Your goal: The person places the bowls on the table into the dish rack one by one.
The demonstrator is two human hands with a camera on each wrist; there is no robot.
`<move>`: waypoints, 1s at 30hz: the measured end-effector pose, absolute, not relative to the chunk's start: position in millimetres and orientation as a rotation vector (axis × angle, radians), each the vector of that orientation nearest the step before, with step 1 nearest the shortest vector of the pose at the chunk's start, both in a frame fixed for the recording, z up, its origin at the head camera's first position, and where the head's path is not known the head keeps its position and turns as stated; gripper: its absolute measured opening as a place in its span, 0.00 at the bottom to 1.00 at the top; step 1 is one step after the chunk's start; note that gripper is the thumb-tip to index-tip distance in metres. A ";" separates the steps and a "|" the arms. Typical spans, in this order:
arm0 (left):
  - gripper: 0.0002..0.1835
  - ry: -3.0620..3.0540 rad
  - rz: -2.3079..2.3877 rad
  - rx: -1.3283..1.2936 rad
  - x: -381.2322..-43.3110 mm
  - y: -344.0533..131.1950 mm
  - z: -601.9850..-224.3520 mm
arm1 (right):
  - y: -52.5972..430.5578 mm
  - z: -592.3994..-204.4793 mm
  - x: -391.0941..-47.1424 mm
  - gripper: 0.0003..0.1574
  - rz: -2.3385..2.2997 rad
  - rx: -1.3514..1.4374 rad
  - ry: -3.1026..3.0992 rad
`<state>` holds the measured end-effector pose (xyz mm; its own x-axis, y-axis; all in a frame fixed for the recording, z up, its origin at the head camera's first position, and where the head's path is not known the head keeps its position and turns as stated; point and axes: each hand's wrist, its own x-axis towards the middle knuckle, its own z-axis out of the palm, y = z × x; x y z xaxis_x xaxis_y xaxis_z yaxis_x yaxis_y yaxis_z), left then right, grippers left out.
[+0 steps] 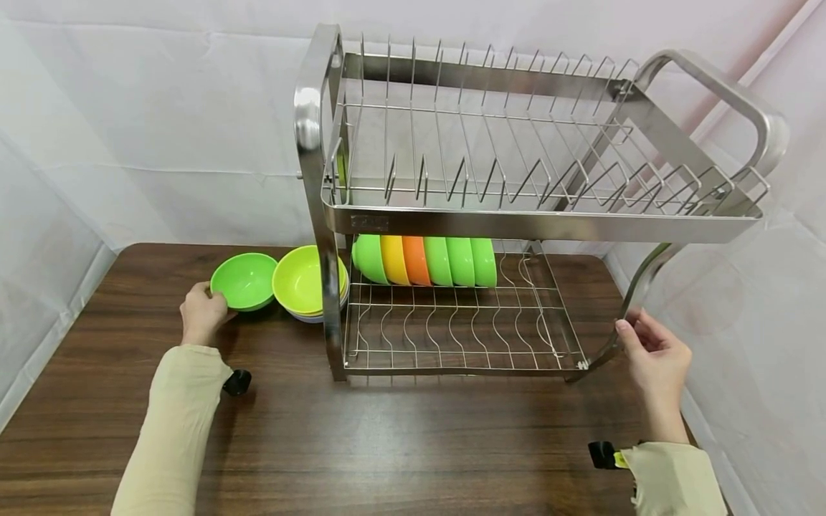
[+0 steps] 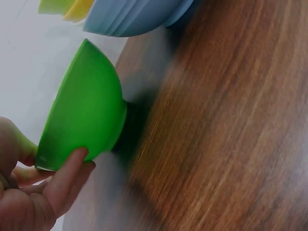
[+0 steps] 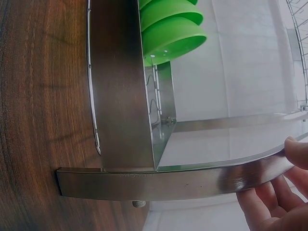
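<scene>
- The left hand (image 1: 205,314) pinches the rim of a green bowl (image 1: 243,279), thumb on one side of the wall and fingers against the other.
- That bowl lies at the hand's 2 o'clock, gripped at its own 8 o'clock edge; in the head view it sits mouth up, and I cannot tell whether its foot touches the table (image 1: 413,444).
- The right hand (image 1: 660,351) grips the curved right leg (image 1: 635,290) of a metal rack, thumb and fingers on opposite faces.
- At the green bowl's 3 o'clock, just beside it, stands a stack of bowls (image 1: 298,281), yellow-green on top with yellow and blue below, partly behind the rack's left upright (image 1: 331,287).
- Farther out, between the left hand's 2 and 3 o'clock, six bowls stand on edge in a row on the lower tier (image 1: 452,337): green, yellow, orange, then three green.
- At 12 o'clock above them is the upper tier (image 1: 542,223), with upright wire dividers.
- White sheeting (image 1: 193,136) hangs behind.
</scene>
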<state>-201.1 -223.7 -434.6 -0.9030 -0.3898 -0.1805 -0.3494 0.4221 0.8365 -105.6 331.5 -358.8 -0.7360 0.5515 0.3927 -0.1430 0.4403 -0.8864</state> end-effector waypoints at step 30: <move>0.24 -2.907 -1.283 0.154 -97.1 -240.7 -376.3 | 331.2 -364.5 -106.5 0.15 1.267 -0.314 -1.974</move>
<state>-97.1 -240.7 -376.3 -0.9946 -0.0724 -0.0747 -0.1040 0.6703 0.7348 -106.5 331.2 -364.5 -0.6843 0.5645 0.4616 -0.1845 0.4784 -0.8586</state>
